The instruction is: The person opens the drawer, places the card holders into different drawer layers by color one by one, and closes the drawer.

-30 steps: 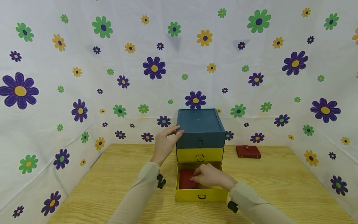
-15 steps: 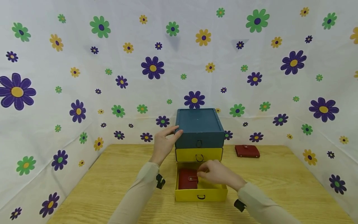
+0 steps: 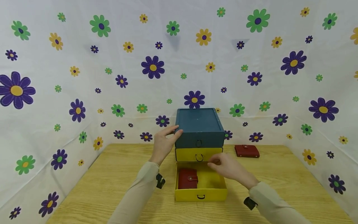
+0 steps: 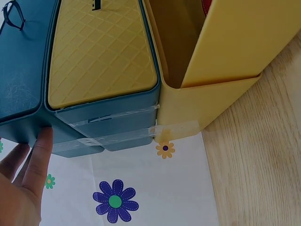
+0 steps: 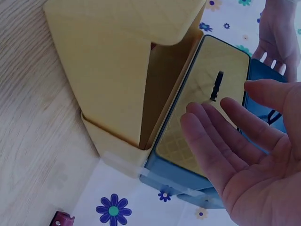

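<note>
A stacked drawer unit [image 3: 198,121] has a blue top level, a yellow middle drawer [image 3: 185,154] and a yellow bottom drawer [image 3: 213,195] that is pulled out. Inside that bottom drawer, on its left side, lies a red wallet [image 3: 185,180] with a snap strap. My left hand [image 3: 163,145] rests its fingertips against the left side of the blue level; the left wrist view shows those fingers [image 4: 40,157] nearly straight. Above the drawer's right edge hovers my right hand [image 3: 233,169], holding nothing, its fingers loosely bent.
A second red wallet [image 3: 247,151] lies on the wooden table [image 3: 120,174], right of the unit. A white cloth [image 3: 128,18] printed with flowers hangs behind and at both sides. Small black rings [image 3: 199,157] serve as drawer pulls.
My right hand has left the wallet in the bottom drawer and moved up and to the right. The wallet's strap now shows. My left hand has stayed on the unit.
</note>
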The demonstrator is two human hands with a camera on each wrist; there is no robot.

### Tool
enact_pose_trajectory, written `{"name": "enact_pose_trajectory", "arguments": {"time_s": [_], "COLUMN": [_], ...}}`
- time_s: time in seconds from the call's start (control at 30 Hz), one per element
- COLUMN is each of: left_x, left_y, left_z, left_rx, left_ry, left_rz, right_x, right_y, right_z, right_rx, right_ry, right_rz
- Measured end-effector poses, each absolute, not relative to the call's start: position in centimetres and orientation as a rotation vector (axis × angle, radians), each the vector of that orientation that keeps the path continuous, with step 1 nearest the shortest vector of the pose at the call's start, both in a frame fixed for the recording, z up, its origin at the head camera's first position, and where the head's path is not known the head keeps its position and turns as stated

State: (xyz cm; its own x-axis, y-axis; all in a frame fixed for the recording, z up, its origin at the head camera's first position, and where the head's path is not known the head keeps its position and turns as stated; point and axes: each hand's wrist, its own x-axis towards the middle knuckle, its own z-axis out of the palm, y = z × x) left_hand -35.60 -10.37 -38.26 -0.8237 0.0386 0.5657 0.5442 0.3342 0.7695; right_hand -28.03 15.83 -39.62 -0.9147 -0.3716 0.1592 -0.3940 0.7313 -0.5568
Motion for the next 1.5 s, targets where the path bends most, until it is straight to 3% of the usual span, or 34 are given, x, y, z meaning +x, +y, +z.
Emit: {"name": "enact_pose_trajectory", "arguments": {"time_s": [0.8, 1.5], "left_x": [-35.5, -35.8], "left_y": [-10.3, -10.3], "left_z": [-38.3, -38.4], "left_rx": [-0.504, -0.499], "left_ry": [-2.17, -2.166], "left_rz": [-1.502, -1.491], "right_x": [-29.4, -32.8], "right_y": [20.9, 25.1], "right_z": [-40.2, -42.8], "right_rx": [0.451, 0.288], "right_ry": [-2.7, -2.813], "right_rz": [0.91, 0.814]}}
